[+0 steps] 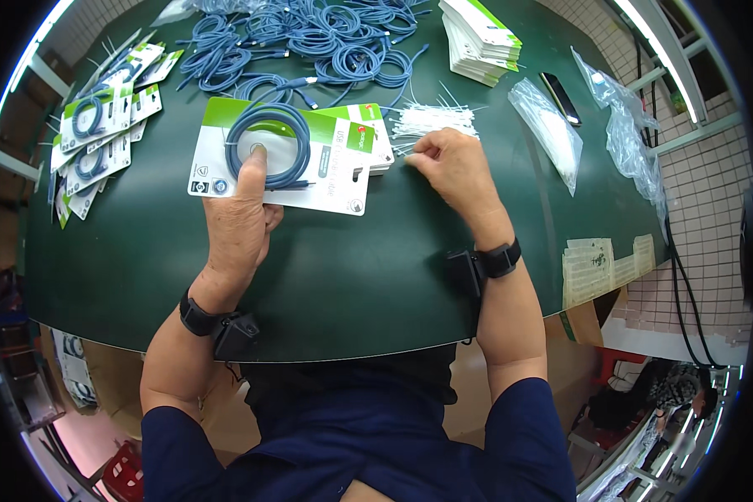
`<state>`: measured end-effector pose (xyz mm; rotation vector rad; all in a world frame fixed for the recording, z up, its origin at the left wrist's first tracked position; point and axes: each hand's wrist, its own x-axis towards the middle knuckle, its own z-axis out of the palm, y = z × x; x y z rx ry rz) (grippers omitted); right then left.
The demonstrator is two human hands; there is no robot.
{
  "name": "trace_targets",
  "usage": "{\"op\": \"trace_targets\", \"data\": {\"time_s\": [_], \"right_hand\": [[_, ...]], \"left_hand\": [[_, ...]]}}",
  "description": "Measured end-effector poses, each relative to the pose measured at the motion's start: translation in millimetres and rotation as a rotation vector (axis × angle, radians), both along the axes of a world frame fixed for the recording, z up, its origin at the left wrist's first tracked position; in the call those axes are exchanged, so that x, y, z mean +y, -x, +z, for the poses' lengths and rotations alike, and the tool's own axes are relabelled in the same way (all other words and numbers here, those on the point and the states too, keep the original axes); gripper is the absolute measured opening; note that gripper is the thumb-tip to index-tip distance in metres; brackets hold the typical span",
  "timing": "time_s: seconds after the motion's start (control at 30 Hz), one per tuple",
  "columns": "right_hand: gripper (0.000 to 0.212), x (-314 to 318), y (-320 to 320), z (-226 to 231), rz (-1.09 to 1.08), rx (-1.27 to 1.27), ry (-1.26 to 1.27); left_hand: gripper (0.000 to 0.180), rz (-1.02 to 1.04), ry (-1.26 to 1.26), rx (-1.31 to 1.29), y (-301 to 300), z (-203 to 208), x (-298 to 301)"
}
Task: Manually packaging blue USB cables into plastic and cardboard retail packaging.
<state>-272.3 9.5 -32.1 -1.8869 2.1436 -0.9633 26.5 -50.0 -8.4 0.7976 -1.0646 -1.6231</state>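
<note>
My left hand (241, 201) grips a green-and-white packaging card (326, 197) from its near edge. Its thumb presses inside a coiled blue cable (299, 142) lying on the card's face. My right hand (456, 171) is closed in a pinch at the near left side of a pile of white cable ties (435, 120); whatever sits between thumb and forefinger is too small to make out. Partly hidden behind the held card, a stack of similar cards (382, 138) lies on the green table (368, 276). Each wrist wears a black strap with a small box.
Many coiled blue cables (326, 38) cover the table's far side. Carded cables (100, 138) are heaped at left. At far right stand a stack of blank cards (481, 42), a bag of cable ties (548, 130), a phone (560, 98) and crumpled plastic (623, 125). Printed paper (602, 269) lies at the right edge.
</note>
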Motion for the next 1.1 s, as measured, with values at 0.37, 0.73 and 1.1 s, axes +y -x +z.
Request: {"op": "trace_targets", "data": {"time_s": [0.37,0.73,1.1], "right_hand": [[0.022,-5,-23,-11,-0.041,0.209,-0.153],[0.019,5,0,18,0.029,-0.539,-0.337],[0.014,13,-4,46,0.039,-0.762,-0.292]], "left_hand": [[0.018,0.018,-0.031,0.007,3,1,3],[0.019,-0.001,-0.03,0.012,4,-1,2],[0.018,-0.023,0.039,0.03,1,-5,6]]}}
